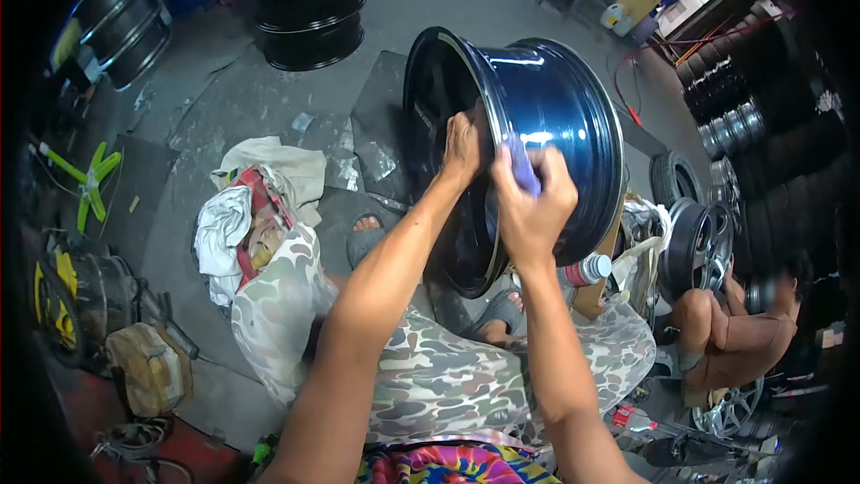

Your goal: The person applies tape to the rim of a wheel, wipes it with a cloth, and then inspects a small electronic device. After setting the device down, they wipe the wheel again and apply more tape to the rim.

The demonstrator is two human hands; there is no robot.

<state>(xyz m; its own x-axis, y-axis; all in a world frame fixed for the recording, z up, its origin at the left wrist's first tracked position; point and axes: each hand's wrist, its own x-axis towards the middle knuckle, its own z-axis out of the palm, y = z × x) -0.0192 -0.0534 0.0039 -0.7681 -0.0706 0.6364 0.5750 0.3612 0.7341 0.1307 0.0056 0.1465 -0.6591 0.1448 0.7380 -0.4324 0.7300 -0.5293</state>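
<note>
While the person sits on the ground, the head camera looks down at two bare arms and one big blue wheel rim [546,116]. It stands on its edge on the grey floor [224,99], just past the knees, a little right of the middle of the picture.

The left hand [461,152] is on the front edge of the blue wheel rim. Its fingers curl over that edge and hold it. The right hand [535,206] is closed around one small purple cloth [522,168] and presses it flat on the shiny side of the rim. The two hands are very close, almost touching.

Under the arms are the person's camouflage trousers [430,367]. Two feet in sandals show, one foot [365,231] left of the rim and one below it. One bottle [587,269] with a white cap lies just beside the bottom of the rim, on the right.

On the left of the legs sits one heap of rags [260,206], white, red and cream. Further left lies one green tool [90,179].

At the top stands one stack of black rims [309,9]; I count three. On the right another person [743,336] in brown sits near one grey wheel [703,246]. Behind them, more rims [730,125] are lined up. I cannot count them.
</note>
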